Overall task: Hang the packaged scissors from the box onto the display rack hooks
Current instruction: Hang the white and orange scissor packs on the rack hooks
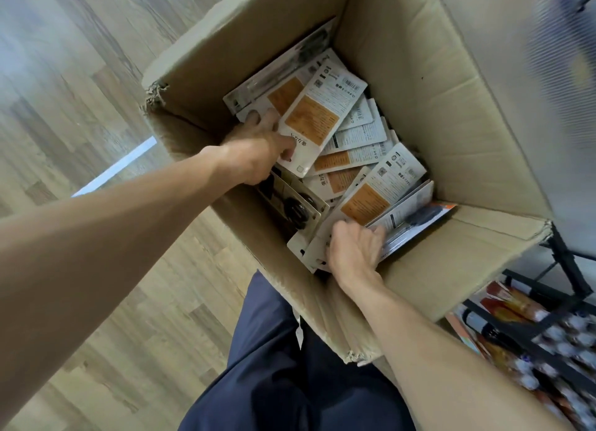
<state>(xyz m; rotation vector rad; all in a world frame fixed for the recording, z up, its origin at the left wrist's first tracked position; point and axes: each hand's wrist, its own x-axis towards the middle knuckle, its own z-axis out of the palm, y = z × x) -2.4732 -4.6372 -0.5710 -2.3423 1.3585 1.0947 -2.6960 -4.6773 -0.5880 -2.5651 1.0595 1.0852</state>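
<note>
Nearest the lens, the right hand [354, 250] curls its fingers [371, 233] over the near ends of several card-backed scissor packs [380, 201] fanned against the near wall of the cardboard box [435, 85]. The left hand [258, 150] pinches the lower corner of the top pack [317, 121], thumb on its printed back, remaining fingers spread beneath. All packs lie loose and overlapping inside the box, most face down; none is on a hook. Risk: lifting a fanned bundle by one edge may let cards slide apart and drop, and blister fronts may snag neighbouring cards. One pack [292, 204] lies face up between the hands. The display rack [548, 317], already holding goods, stands to the right beyond the box flap, which lies between the hands and the rack; dark trousers [274, 366] and wood-pattern floor [64, 75] surround.
</note>
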